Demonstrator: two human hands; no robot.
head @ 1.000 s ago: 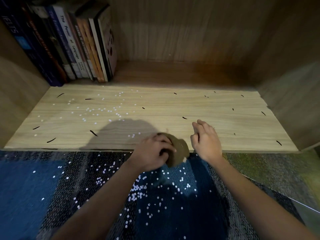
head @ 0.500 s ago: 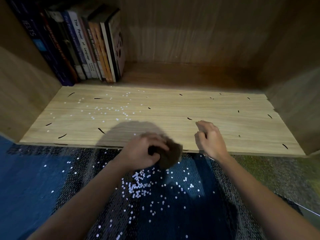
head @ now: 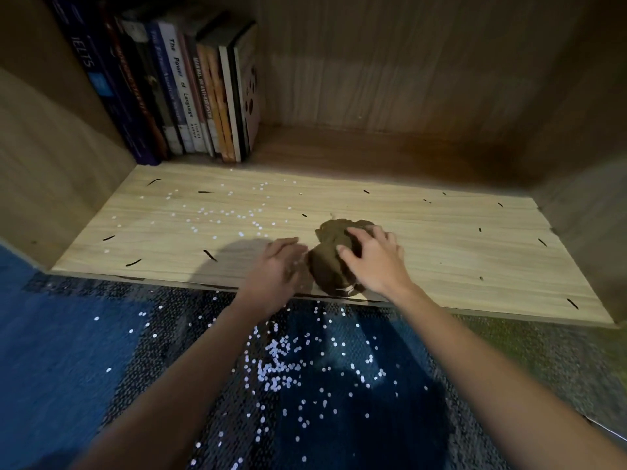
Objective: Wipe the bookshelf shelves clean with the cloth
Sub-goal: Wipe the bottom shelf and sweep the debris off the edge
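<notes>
While right hand (head: 376, 262) grips one cloth (head: 325, 266), left hand (head: 278, 269) lies beside.

Blue and dark patterned carpet (head: 51, 368), white specks (head: 274, 368) scattered on it, dim light

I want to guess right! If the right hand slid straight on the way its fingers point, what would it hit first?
Probably the small black scrap just beyond the cloth that the right hand holds. Farther along, it would meet the row of books. Depth is hard to judge here.
</notes>
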